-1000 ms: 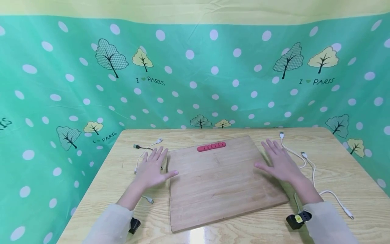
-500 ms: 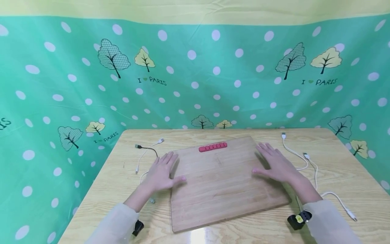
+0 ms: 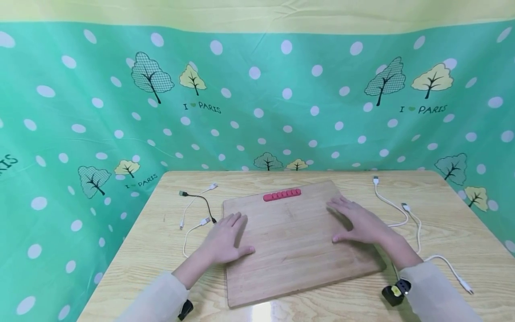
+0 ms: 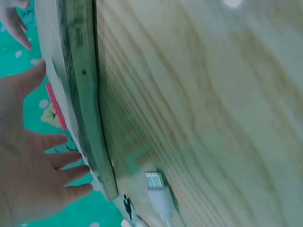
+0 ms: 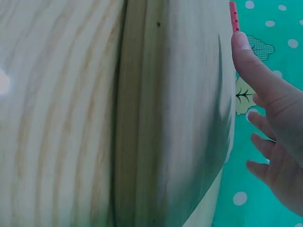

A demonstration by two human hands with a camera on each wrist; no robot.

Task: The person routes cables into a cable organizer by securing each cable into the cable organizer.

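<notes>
A wooden board (image 3: 289, 241) lies slightly turned on the table, with a red bar-shaped cable holder (image 3: 282, 195) near its far edge. My left hand (image 3: 226, 239) is over the board's left edge, fingers spread and thumb out, holding nothing. On the other side my right hand (image 3: 358, 221) hovers over the right edge with its fingers extended, also holding nothing. In the left wrist view the palm and spread fingers stand beside the board's thick side (image 4: 83, 85). The right wrist view has the right thumb close to the board's upper surface (image 5: 194, 109).
Left of the board lie a black USB cable (image 3: 201, 197) and white USB cables (image 3: 189, 233). More white cables (image 3: 386, 200) lie to the right, one plug (image 3: 466, 286) toward the front. A green dotted curtain (image 3: 257, 89) hangs behind the wooden table (image 3: 141, 250).
My left hand has moved right and nearer, from beside the board to over its left edge. The right hand has shifted slightly left and nearer. Board and cables stay put.
</notes>
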